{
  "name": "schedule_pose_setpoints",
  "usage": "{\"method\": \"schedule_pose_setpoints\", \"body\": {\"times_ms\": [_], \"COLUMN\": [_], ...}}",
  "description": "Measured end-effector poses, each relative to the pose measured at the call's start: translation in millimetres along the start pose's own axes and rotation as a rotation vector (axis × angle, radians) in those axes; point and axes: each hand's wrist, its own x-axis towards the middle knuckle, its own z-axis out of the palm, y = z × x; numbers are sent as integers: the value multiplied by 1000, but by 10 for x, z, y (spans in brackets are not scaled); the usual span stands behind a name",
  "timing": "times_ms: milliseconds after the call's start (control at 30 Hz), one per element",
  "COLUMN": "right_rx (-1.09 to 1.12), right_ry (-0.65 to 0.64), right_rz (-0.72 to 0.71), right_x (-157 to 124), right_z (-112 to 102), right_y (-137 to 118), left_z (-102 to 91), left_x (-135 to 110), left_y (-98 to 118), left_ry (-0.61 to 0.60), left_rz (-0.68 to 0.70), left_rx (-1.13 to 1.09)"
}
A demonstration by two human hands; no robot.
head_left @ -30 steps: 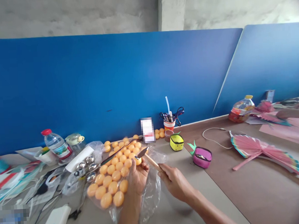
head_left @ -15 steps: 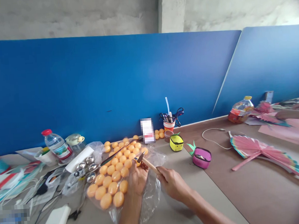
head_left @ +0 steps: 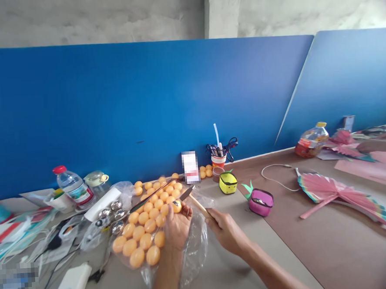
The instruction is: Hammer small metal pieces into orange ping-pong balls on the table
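Observation:
My left hand (head_left: 178, 228) is palm up, its thumb and fingers curled around an orange ball (head_left: 176, 206) with dark marks on it. My right hand (head_left: 226, 229) grips the pale wooden handle of a small hammer-like tool (head_left: 199, 205). The tool's dark, pointed head sits crosswise at the handle's end, just above and right of the ball; whether they touch I cannot tell. Under and beside my left hand lies a clear plastic bag (head_left: 199, 248) with many orange balls (head_left: 138, 233) in rows.
Shiny metal balls (head_left: 118, 228), a water bottle (head_left: 74, 186) and a power strip (head_left: 71, 287) are on the left. A yellow fabric basket (head_left: 228, 184), a purple one (head_left: 261, 202) and a cup of pens and scissors (head_left: 219, 160) stand ahead. Pink folded fans (head_left: 340, 192) lie right.
The tool's head has lifted slightly up and to the right, off the ball. More of the ball now shows in my left hand, whose fingers are a little looser.

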Motion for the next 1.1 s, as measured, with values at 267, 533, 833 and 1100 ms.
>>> {"method": "schedule_pose_setpoints", "body": {"times_ms": [267, 533, 833, 1100], "right_rx": [29, 79, 58, 66], "right_ry": [19, 40, 4, 6], "right_rz": [27, 13, 39, 29], "right_x": [29, 25, 19, 26], "right_z": [11, 45, 42, 50], "right_y": [28, 52, 58, 43], "left_z": [-6, -62, -86, -52], "left_x": [-21, 9, 24, 3], "left_y": [49, 13, -7, 8], "left_ry": [10, -18, -45, -62], "left_rz": [-51, -35, -6, -9], "left_rx": [-53, -48, -30, -22]}}
